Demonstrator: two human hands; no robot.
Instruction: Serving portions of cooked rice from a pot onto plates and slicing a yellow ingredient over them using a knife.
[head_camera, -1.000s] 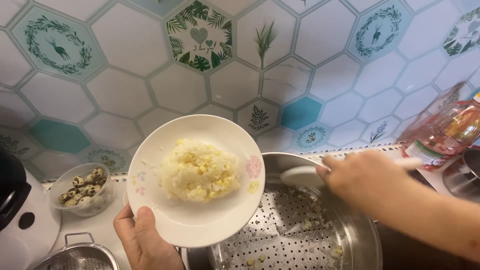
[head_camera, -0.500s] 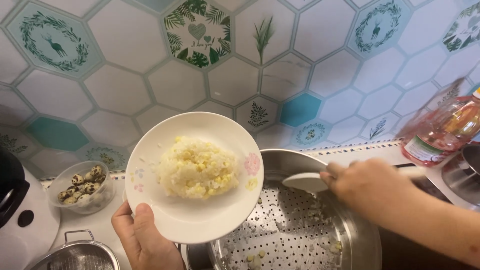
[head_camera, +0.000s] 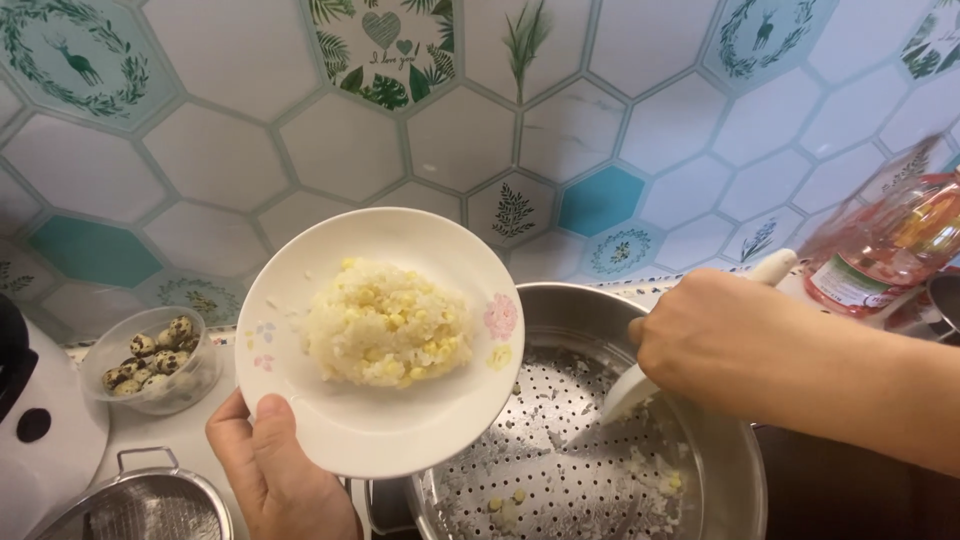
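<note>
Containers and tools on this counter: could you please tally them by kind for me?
White plate with rice, in the left hand: 1
Perforated metal steamer pot: 1
White spatula, in the right hand: 1
Clear tub of speckled eggs: 1
Metal strainer: 1
Clear bottle: 1
Total: 6
</note>
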